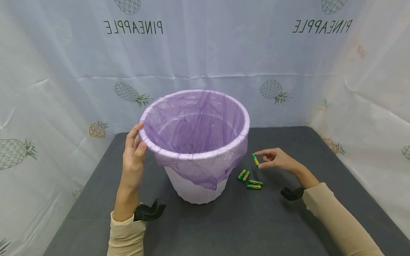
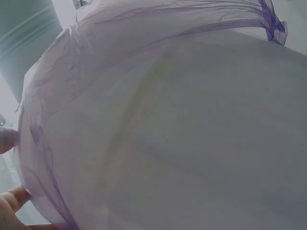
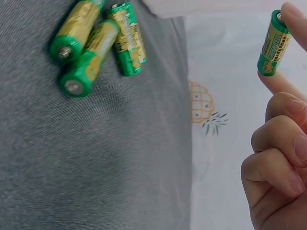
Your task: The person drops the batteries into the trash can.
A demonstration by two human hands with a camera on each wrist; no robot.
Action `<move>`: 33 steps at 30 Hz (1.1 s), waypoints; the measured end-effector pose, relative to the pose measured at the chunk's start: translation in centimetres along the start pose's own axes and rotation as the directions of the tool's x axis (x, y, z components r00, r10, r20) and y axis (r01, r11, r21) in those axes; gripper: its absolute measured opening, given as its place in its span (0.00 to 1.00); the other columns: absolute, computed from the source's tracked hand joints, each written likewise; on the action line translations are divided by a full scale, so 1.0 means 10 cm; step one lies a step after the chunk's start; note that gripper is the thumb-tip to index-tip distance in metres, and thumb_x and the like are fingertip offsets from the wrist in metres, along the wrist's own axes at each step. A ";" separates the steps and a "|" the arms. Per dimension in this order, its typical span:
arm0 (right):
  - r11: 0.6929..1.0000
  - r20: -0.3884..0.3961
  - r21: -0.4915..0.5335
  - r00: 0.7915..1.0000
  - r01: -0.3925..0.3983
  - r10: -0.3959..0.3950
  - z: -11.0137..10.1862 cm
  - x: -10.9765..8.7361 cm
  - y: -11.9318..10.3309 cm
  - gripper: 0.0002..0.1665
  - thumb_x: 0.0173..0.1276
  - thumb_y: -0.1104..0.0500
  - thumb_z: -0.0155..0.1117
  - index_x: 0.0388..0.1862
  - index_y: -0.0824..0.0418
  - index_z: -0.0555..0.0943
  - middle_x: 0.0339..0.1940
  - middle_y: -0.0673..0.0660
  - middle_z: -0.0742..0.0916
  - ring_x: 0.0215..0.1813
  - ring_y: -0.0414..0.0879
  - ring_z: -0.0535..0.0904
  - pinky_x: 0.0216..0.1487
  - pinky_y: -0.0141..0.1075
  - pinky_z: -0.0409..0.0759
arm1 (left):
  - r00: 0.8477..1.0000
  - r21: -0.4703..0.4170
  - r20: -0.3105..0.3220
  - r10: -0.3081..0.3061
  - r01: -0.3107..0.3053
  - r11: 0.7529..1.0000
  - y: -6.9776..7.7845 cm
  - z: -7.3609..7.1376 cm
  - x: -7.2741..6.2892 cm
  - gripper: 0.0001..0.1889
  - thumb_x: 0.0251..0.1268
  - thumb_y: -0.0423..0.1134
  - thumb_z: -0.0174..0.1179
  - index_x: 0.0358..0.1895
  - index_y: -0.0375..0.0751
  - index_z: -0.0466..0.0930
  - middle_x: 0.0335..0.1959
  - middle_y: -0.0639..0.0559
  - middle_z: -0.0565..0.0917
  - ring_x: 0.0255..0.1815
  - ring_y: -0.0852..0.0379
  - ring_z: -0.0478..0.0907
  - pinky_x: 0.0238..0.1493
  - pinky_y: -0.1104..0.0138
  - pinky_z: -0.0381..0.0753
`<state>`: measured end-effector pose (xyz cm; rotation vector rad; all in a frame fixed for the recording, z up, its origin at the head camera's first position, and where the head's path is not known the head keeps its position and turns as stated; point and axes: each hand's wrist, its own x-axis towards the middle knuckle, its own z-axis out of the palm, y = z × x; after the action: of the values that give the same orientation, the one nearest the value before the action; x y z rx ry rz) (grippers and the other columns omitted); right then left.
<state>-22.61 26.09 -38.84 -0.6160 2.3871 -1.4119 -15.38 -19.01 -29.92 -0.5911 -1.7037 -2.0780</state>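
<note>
At the left side of a white trash bin (image 1: 192, 190), my left hand (image 1: 132, 161) rests its spread fingertips and thumb against the outside of the rim. The left wrist view shows fingers (image 2: 14, 199) touching the bin's edge. A purple bag (image 1: 192, 135) lines the bin and folds over its rim. To the right of the bin, my right hand (image 1: 277, 160) pinches a green and gold battery (image 3: 274, 44) by its two ends, thumb at one and index finger at the other. Its other fingers are curled. Below it, several similar batteries (image 1: 254, 186) lie on the table.
The dark grey table cloth (image 1: 198, 231) spreads beneath the bin and batteries. Pale curtains (image 1: 208, 53) with pineapple prints enclose the table at the back and both sides. Black wrist cameras (image 1: 150, 210) are strapped to both wrists.
</note>
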 end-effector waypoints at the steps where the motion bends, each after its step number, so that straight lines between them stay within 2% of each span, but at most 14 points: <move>1: 1.000 -0.003 0.001 1.000 0.009 -0.009 -0.01 0.00 -0.02 0.32 0.59 0.63 0.69 0.60 0.76 0.73 0.19 0.43 0.68 0.21 0.33 0.56 0.25 0.32 0.63 | 1.000 0.004 -0.004 -0.005 0.005 1.000 0.00 0.00 0.00 0.24 0.69 0.36 0.45 0.69 0.47 0.61 0.60 0.52 0.76 0.56 0.62 0.74 0.58 0.75 0.71; 5: 0.999 -0.010 0.001 0.999 0.045 -0.045 -0.03 -0.01 -0.09 0.30 0.59 0.63 0.69 0.59 0.76 0.74 0.19 0.42 0.68 0.21 0.34 0.56 0.26 0.33 0.64 | 1.000 0.011 -0.013 -0.017 0.017 1.000 0.00 0.00 0.00 0.25 0.69 0.36 0.44 0.69 0.47 0.61 0.60 0.52 0.75 0.56 0.62 0.73 0.58 0.75 0.71; 15: 0.990 0.006 0.054 0.992 0.129 -0.130 -0.10 -0.01 -0.29 0.27 0.60 0.67 0.67 0.58 0.76 0.74 0.19 0.45 0.65 0.20 0.42 0.54 0.27 0.33 0.66 | 1.000 -0.009 -0.005 0.009 -0.009 1.000 0.01 0.02 0.00 0.24 0.69 0.36 0.45 0.69 0.46 0.60 0.60 0.51 0.76 0.56 0.62 0.74 0.59 0.75 0.71; 21: 0.980 -0.008 0.069 0.983 0.185 -0.185 -0.14 -0.03 -0.43 0.23 0.61 0.70 0.65 0.56 0.65 0.79 0.19 0.47 0.65 0.20 0.46 0.53 0.25 0.34 0.63 | 1.000 -0.013 0.006 0.016 -0.016 1.000 0.01 0.02 0.00 0.25 0.70 0.36 0.45 0.69 0.46 0.60 0.59 0.52 0.76 0.56 0.62 0.74 0.59 0.75 0.71; 27: 0.970 0.001 0.096 0.975 0.222 -0.223 -0.15 -0.05 -0.54 0.25 0.61 0.71 0.64 0.54 0.48 0.81 0.19 0.47 0.65 0.20 0.47 0.53 0.24 0.35 0.62 | 1.000 -0.012 -0.003 0.002 -0.002 1.000 0.00 0.00 0.00 0.24 0.70 0.36 0.45 0.69 0.46 0.61 0.60 0.52 0.76 0.57 0.62 0.73 0.60 0.76 0.70; 33: 0.951 0.013 0.137 0.959 0.278 -0.282 -0.18 -0.03 -0.67 0.27 0.62 0.73 0.62 0.55 0.47 0.81 0.19 0.50 0.64 0.21 0.47 0.52 0.23 0.37 0.60 | 1.000 -0.008 -0.012 -0.003 0.003 1.000 0.02 0.02 -0.01 0.25 0.70 0.35 0.44 0.69 0.46 0.60 0.59 0.53 0.76 0.56 0.62 0.74 0.60 0.76 0.71</move>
<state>-21.76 24.80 -32.09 -0.9645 2.2231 -1.6448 -15.16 -18.83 -29.74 -0.5783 -1.6915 -2.0871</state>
